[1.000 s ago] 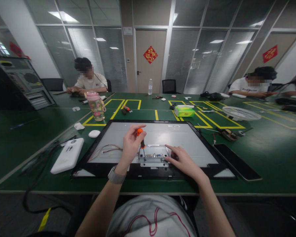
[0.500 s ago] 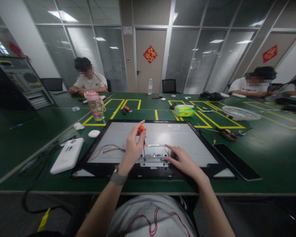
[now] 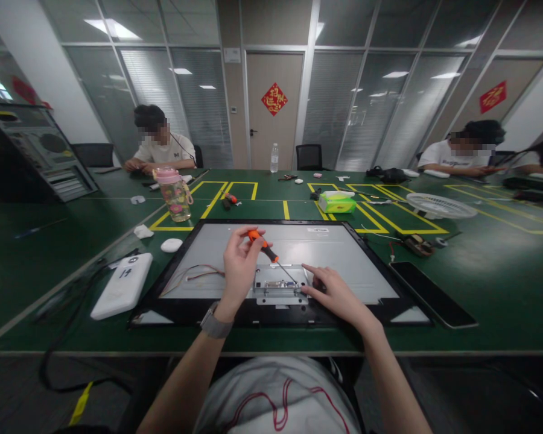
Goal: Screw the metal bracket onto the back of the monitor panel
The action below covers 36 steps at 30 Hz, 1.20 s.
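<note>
An orange and black screwdriver (image 3: 268, 251) is held by its handle in my left hand (image 3: 241, 265), its shaft slanting down to the right. The tip is at the right part of a metal bracket (image 3: 276, 296) with connectors. That bracket lies on the back of a flat display panel (image 3: 199, 241) with a black frame. My right hand (image 3: 332, 292) rests on the panel at the bracket's right side, index finger stretched out and thumb apart, the other fingers curled under and partly hidden. Thin wires (image 3: 203, 271) lie on the panel left of my left hand.
A white power bank (image 3: 123, 286) and a white case (image 3: 171, 245) lie left of the panel, a black phone (image 3: 432, 294) right of it. Beyond stand a pink-lidded bottle (image 3: 174, 196) and a green tissue pack (image 3: 337, 202). People sit across the table.
The screwdriver has swung from nearly upright to a slant, its tip moving from the bracket's left part to its right part. My left hand has shifted slightly left. My right hand has stayed put.
</note>
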Each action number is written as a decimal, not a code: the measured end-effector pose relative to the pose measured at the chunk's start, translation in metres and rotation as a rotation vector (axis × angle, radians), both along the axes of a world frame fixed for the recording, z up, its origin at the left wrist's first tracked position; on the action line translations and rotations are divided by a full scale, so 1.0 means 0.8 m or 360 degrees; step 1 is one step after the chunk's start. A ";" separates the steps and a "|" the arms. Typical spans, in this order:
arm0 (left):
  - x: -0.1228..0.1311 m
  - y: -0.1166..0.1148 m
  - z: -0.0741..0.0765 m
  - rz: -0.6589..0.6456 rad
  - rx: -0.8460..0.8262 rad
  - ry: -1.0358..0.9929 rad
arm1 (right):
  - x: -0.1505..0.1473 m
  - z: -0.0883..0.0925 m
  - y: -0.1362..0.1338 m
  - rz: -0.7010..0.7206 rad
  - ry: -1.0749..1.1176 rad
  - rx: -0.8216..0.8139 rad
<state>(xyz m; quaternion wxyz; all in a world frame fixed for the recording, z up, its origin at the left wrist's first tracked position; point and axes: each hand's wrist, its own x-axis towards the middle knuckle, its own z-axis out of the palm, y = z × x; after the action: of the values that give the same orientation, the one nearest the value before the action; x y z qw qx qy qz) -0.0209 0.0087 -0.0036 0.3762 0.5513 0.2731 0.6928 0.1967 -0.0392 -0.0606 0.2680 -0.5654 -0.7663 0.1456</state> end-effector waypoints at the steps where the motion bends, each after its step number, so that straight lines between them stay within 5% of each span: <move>1: 0.002 0.000 -0.001 -0.0061 -0.0029 0.0013 | 0.000 0.000 0.000 0.0002 -0.0006 0.0000; 11: 0.010 0.000 -0.017 -0.0253 -0.0120 0.0250 | 0.002 -0.005 0.005 0.0031 -0.0006 0.0006; 36: 0.009 -0.006 -0.013 -0.0345 0.0002 0.0415 | 0.002 -0.006 0.005 0.0020 -0.0010 -0.0004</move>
<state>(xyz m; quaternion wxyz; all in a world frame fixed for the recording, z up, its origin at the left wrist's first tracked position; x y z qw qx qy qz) -0.0138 0.0042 -0.0138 0.4097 0.6630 0.2580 0.5710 0.1984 -0.0354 -0.0655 0.2641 -0.5612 -0.7706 0.1465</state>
